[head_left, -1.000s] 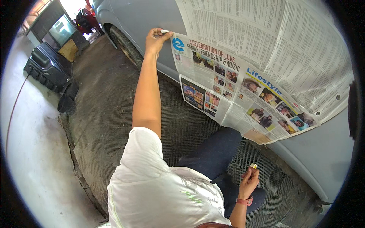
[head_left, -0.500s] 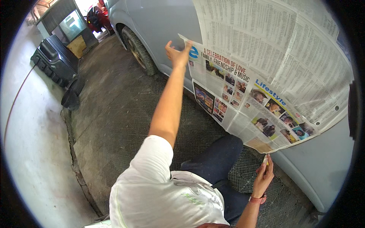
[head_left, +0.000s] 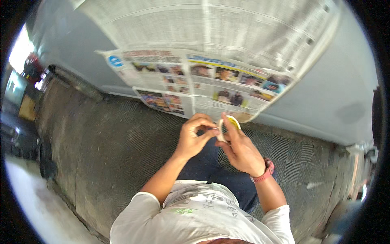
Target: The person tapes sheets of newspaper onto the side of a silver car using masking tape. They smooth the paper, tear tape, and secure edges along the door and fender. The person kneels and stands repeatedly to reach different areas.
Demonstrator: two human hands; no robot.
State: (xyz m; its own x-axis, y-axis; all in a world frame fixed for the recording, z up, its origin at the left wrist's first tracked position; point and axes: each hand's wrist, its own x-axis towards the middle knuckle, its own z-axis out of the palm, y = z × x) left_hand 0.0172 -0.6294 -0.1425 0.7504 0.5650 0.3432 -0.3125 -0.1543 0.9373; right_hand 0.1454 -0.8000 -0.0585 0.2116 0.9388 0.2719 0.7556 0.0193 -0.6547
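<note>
Sheets of newspaper [head_left: 199,81] hang over the side of a grey car [head_left: 329,97], with the lower edge hanging near the sill. In front of that edge, my right hand [head_left: 241,150] grips a roll of masking tape [head_left: 221,131], whitish with a yellow inner ring. My left hand [head_left: 196,136] is beside the roll, thumb and forefinger pinched together at its left side, seemingly on the tape's end. The pinched end itself is too small and blurred to make out fully.
A car wheel [head_left: 75,83] stands at the left. Dark ribbed matting [head_left: 118,142] covers the floor below me. Black plastic items [head_left: 24,138] lie by the pale wall [head_left: 28,199], and a red vehicle [head_left: 34,67] shows far left.
My left hand has come away from the newspaper's upper left corner to the tape roll. My right hand has moved up and left with the roll, and the view has turned right.
</note>
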